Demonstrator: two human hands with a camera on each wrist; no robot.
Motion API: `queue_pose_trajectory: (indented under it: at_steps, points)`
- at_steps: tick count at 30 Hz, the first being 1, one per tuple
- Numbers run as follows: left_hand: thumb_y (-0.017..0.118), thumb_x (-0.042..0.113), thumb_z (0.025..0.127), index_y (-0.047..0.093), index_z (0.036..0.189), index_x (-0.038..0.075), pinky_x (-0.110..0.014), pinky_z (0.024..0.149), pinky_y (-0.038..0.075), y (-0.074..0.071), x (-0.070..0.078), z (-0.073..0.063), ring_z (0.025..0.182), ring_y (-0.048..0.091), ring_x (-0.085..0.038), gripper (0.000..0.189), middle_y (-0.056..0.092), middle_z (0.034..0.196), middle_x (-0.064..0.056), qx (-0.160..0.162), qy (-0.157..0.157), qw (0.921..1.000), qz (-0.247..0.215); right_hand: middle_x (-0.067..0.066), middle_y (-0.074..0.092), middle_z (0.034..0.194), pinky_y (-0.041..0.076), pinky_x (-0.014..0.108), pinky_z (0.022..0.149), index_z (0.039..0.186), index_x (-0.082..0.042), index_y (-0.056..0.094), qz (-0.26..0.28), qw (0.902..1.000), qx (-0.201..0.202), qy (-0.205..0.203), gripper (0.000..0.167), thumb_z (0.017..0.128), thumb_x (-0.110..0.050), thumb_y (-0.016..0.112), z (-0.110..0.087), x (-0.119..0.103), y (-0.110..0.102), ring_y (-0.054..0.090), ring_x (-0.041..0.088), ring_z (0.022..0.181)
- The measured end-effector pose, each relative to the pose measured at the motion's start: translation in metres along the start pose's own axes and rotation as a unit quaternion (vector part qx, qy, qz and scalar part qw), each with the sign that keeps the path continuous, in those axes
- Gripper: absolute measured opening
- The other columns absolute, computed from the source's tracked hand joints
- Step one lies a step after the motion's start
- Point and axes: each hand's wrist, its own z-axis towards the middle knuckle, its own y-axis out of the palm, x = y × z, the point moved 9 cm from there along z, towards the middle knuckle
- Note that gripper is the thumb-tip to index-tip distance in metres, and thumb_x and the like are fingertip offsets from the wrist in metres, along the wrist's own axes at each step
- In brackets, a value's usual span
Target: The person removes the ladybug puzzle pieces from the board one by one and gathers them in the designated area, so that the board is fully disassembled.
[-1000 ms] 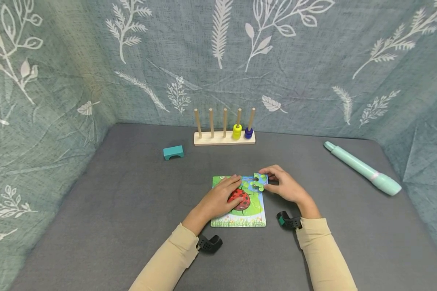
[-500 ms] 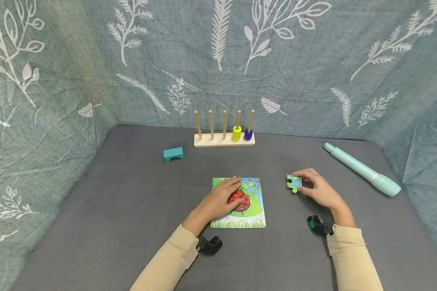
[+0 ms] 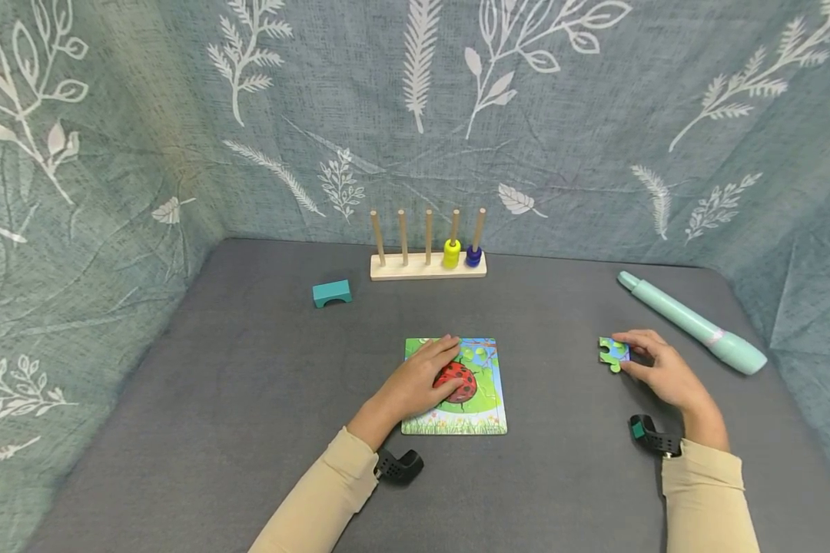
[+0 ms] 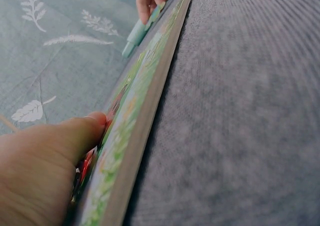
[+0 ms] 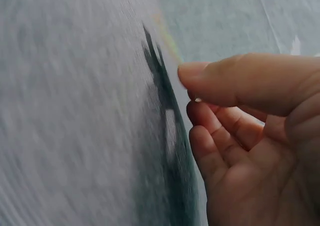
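A ladybug jigsaw puzzle [image 3: 486, 395] lies on the grey table, its red ladybug partly covered by my left hand [image 3: 415, 378]. That hand rests on the puzzle's left half with fingers extended, and the left wrist view has its thumb [image 4: 87, 133] on the picture. Well to the right, my right hand [image 3: 664, 372] pinches a green and blue puzzle piece [image 3: 615, 353] by its right edge between thumb and fingers. The right wrist view has the thumb [image 5: 225, 83] and curled fingers close over the table, with the piece only a blur there.
Behind the puzzle stands a wooden peg board [image 3: 401, 269] with yellow rings [image 3: 451, 254] and dark blue rings [image 3: 473, 256]. A teal arch block [image 3: 332, 293] lies to its left. Right of my right hand is a mint-green tapered tube [image 3: 692, 321]. Patterned cloth [image 3: 387, 92] hangs behind.
My right hand has lifted the piece off the puzzle's upper right corner and carried it far to the right. My left hand has stayed on the puzzle.
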Motion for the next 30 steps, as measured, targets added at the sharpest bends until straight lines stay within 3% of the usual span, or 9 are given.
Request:
queue_pose_trajectory:
  at_steps: [9, 18, 30]
  points:
    - [0.061, 0.034, 0.093, 0.048, 0.139, 0.002, -0.039, 0.118, 0.027, 0.0, 0.0, -0.001, 0.14, 0.034, -0.023, 0.057, 0.043, 0.147, -0.01, 0.003, 0.001, 1.0, -0.002, 0.017, 0.053, 0.116, 0.029, -0.005, 0.086, 0.118, 0.01, 0.059, -0.008, 0.999, 0.042, -0.017, 0.034, 0.084, 0.008, 0.063, -0.008, 0.014, -0.013, 0.036, -0.021, 0.105]
    - [0.061, 0.033, 0.093, 0.048, 0.139, 0.002, -0.038, 0.118, 0.026, -0.001, -0.001, 0.001, 0.14, 0.035, -0.023, 0.057, 0.043, 0.147, -0.01, 0.001, -0.001, 1.0, 0.002, 0.023, 0.051, 0.121, 0.026, -0.006, 0.086, 0.121, 0.008, 0.058, -0.012, 0.9993, 0.035, -0.002, 0.034, 0.087, 0.004, 0.061, -0.01, 0.012, -0.013, 0.034, -0.023, 0.105]
    - [0.061, 0.033, 0.093, 0.048, 0.139, 0.003, -0.038, 0.119, 0.026, -0.002, 0.0, 0.001, 0.14, 0.035, -0.023, 0.057, 0.043, 0.147, -0.01, 0.0, -0.002, 1.0, -0.002, 0.022, 0.05, 0.124, 0.027, -0.007, 0.087, 0.127, 0.004, 0.055, -0.007, 0.9992, 0.03, 0.025, 0.038, 0.09, -0.003, 0.06, -0.012, 0.02, -0.014, 0.032, -0.025, 0.107]
